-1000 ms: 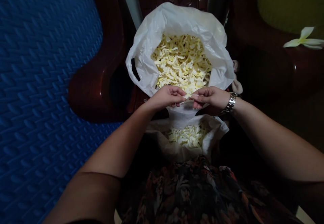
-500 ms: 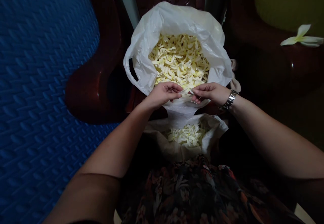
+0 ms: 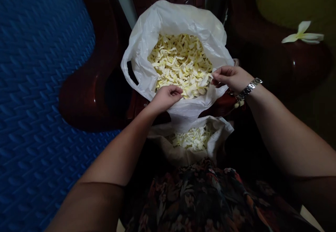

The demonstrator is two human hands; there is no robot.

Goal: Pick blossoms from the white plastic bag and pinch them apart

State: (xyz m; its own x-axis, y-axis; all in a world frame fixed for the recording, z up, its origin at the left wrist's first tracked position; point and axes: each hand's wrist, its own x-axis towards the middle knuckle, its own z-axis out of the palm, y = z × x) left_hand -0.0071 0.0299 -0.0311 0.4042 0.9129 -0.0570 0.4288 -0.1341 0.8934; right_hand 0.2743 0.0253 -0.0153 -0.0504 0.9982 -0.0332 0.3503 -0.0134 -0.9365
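Setting: a dim room. A blue ribbed mat (image 3: 39, 95) is covering the floor on the left. A dark red plastic chair (image 3: 89, 88) is standing ahead, and a second dark red seat (image 3: 275, 60) is standing to the right with a single white flower (image 3: 301, 36) lying on its arm. A yellow-green surface (image 3: 288, 4) is showing behind that seat.

Items: a white plastic bag (image 3: 170, 18) is sitting open on the chair, filled with pale yellow petals (image 3: 178, 62). A smaller cloth bundle (image 3: 217, 137) is lying open just below it, by the person's lap, holding white blossoms (image 3: 193, 139). A floral garment (image 3: 199, 197) is covering the lap.

Left hand (image 3: 166, 97): reaching forward from the lower left, resting at the near rim of the bag, fingers curled in narrowly over the edge of the petals; whether it is pinching a petal cannot be told.

Right hand (image 3: 231, 78): reaching in from the right, at the bag's right rim, fingers bunched narrowly and touching petals at the heap's right edge; whether it is gripping any cannot be told. A metal watch (image 3: 250, 86) is sitting on its wrist. The two hands are well apart across the bag's near side.
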